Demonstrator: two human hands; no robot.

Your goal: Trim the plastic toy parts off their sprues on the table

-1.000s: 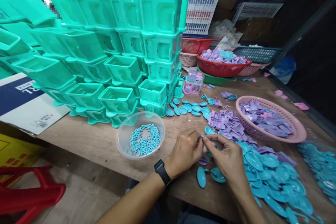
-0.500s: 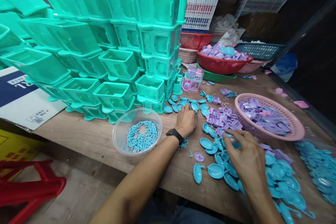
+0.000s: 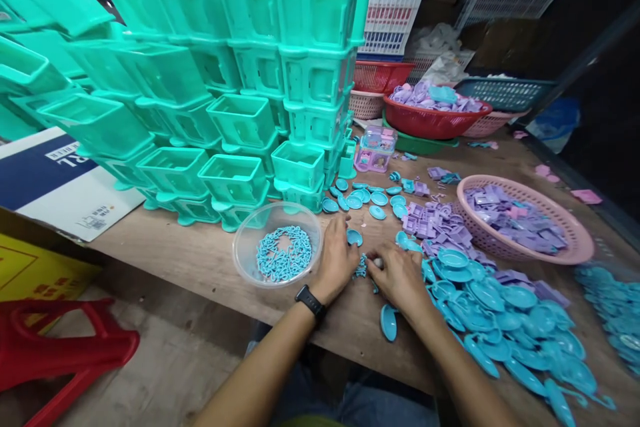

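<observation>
My left hand [image 3: 336, 261], with a black watch on the wrist, is beside the clear plastic bowl [image 3: 241, 259] of small light-blue hook pieces [image 3: 284, 253]. Its curled fingers and thumb are closed around a small blue oval dish [image 3: 355, 237]. Facing it, my right hand [image 3: 400, 275] has thumb and finger pinched together at a little cluster of blue hook pieces [image 3: 361, 267] on the table; whatever they grip is too small to make out. A lone blue oval dish with a stub [image 3: 389, 322] lies below my right wrist.
Stacked green plastic boxes [image 3: 235, 177] rise behind the bowl. More blue oval dishes [image 3: 379, 199] lie beyond my hands. Rightward are a heap of blue oval pieces [image 3: 523, 320], loose purple parts [image 3: 440, 223] and a pink basket [image 3: 583, 247] of purple parts. A red stool [image 3: 75, 327] stands left.
My left hand has drawn back from the far oval dishes with one in its fingers. My right hand has left the blue heap and moved left to the small hook pieces. The view has shifted slightly.
</observation>
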